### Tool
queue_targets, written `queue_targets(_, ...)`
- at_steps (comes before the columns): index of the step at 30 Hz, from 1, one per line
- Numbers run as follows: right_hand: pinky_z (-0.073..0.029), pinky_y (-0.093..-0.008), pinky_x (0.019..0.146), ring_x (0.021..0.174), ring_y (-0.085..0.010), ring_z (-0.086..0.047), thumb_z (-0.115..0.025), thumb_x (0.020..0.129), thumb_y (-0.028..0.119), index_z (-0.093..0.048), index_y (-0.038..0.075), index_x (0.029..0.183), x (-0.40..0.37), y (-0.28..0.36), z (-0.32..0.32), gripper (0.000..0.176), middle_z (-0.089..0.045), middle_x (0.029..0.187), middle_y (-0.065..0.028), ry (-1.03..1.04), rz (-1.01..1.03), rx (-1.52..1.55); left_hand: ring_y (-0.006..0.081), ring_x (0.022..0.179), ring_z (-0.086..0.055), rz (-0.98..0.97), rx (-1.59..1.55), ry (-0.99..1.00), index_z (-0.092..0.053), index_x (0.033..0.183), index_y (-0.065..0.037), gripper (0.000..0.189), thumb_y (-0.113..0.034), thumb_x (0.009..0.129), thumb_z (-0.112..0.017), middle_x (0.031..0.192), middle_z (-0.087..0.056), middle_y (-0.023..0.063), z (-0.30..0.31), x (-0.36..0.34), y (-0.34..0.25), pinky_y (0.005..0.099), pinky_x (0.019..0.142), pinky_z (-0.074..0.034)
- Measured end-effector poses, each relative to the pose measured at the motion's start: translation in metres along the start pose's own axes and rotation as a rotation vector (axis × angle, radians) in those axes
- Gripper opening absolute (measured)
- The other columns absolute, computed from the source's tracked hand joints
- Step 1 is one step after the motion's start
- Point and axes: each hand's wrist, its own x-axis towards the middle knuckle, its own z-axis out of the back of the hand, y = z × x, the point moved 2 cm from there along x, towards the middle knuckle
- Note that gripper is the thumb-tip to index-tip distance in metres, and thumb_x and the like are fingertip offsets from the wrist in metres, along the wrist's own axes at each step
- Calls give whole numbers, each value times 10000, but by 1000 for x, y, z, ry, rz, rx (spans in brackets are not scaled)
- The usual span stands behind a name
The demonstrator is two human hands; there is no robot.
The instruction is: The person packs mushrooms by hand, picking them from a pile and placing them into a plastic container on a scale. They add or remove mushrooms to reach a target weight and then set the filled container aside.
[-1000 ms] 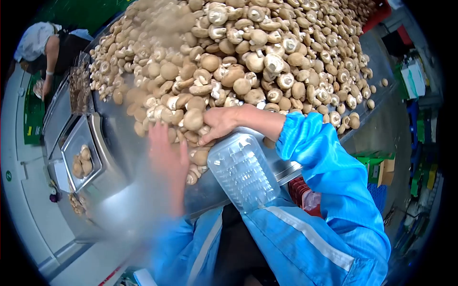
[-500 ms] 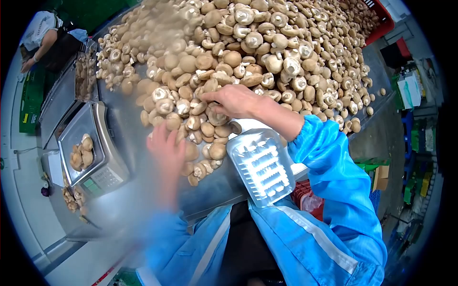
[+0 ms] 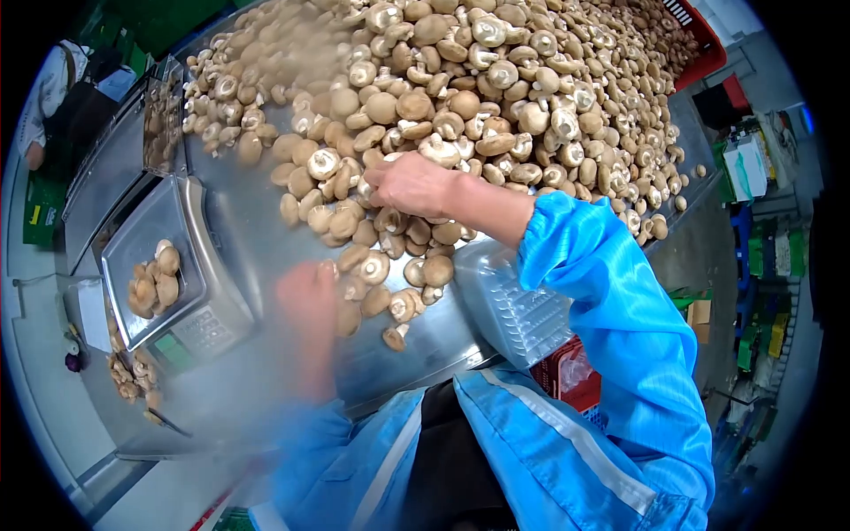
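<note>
A large heap of brown mushrooms (image 3: 531, 115) covers the metal table (image 3: 266, 203). My right hand (image 3: 414, 186) is at the near part of the heap, its fingers closed round something I cannot make out among the mushrooms. Lower left, my left hand (image 3: 310, 301) is blurred beside a few loose mushrooms (image 3: 374, 267); its fingers are smeared. Partly under my right sleeve, an empty clear plastic tray (image 3: 513, 305) rests at the table's near edge.
On the left a scale (image 3: 217, 292) bears several mushrooms (image 3: 155, 281), with more mushrooms (image 3: 133, 376) beside it. A person (image 3: 53, 97) is at the upper left. A red crate (image 3: 699, 44) stands at the upper right; another red basket (image 3: 567, 376) is below the tray.
My right hand has shifted slightly left. My left hand has moved down a little. The tray has shifted right, partly under my sleeve. The person at upper left has moved further left.
</note>
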Motion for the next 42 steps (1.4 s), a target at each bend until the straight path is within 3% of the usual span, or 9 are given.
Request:
queue_targets(3, -574, -402, 678, 877, -284, -687, -598, 771, 109, -719, 51, 823, 15, 12, -2, 144, -664, 998, -122, 104, 5, -36, 272, 965, -591, -61, 16, -54, -682, 954, -47, 222, -251, 887, -630, 1006, -681, 88, -3, 1, 5, 394, 1014, -340)
queue_targets(6, -575, -405, 683, 852, -290, -697, -585, 786, 95, -722, 41, 834, 19, 25, -10, 155, -666, 1023, -137, 262, -92, 45, 274, 1070, -564, 36, -32, 48, -656, 1053, -46, 247, -226, 888, -616, 1122, -648, 98, 5, 1, 1, 414, 1048, -311)
queue_targets(9, -567, -418, 684, 816, -311, -700, -579, 812, 155, -725, 25, 838, 4, 35, -8, 197, -690, 939, -143, 225, -186, 96, 295, 1232, -485, -21, 51, 10, -597, 1167, -40, 324, -188, 880, -604, 1247, -583, 119, 14, 0, -11, 489, 1087, -258)
queue_targets(15, -551, -443, 725, 801, -344, -688, -571, 848, 203, -721, 40, 783, 6, 27, -16, 231, -697, 814, -157, 220, -416, 225, 321, 1374, -347, -431, -97, 123, -517, 1278, -20, 461, -147, 843, -601, 1350, -496, 150, 9, 1, -68, 598, 1095, -183)
queue_targets(18, -554, -421, 745, 819, -340, -687, -570, 856, 181, -718, 33, 841, 15, 22, -17, 210, -697, 827, -156, 274, -410, 122, 323, 1380, -332, -369, -58, 295, -504, 1288, -13, 485, -134, 829, -603, 1374, -470, 153, -8, -23, -74, 594, 1096, -187)
queue_targets(22, -535, -449, 672, 784, -344, -677, -577, 810, 81, -661, 112, 1074, 17, 20, -24, 279, -686, 828, -163, 84, -365, 141, 343, 1361, -330, -388, -101, 273, -538, 1241, 3, 474, -175, 814, -642, 1336, -477, 158, 7, -53, -80, 594, 1090, -193)
queue_targets(27, -555, -395, 702, 837, -277, -698, -579, 801, 80, -712, 111, 887, 31, 29, -25, 162, -700, 861, -111, 173, -272, -24, 378, 1311, -375, -306, -335, 302, -572, 1187, 2, 404, -124, 812, -652, 1303, -499, 184, 28, -78, -69, 513, 1079, -282)
queue_targets(36, -556, -356, 706, 852, -237, -701, -619, 792, 81, -742, 113, 842, 52, 51, -41, 137, -719, 866, -72, 192, -321, -208, 368, 1184, -515, -258, -402, 250, -604, 1131, 9, 345, -97, 808, -666, 1171, -595, 177, 39, -84, -62, 436, 998, -407)
queue_targets(42, -546, -404, 697, 820, -306, -690, -611, 787, 177, -703, 62, 822, 36, 36, -19, 152, -701, 851, -155, 97, -496, 120, 354, 1112, -565, -261, -426, 160, -616, 1094, 5, 307, -86, 804, -657, 1121, -624, 166, 54, -98, -55, 429, 958, -442)
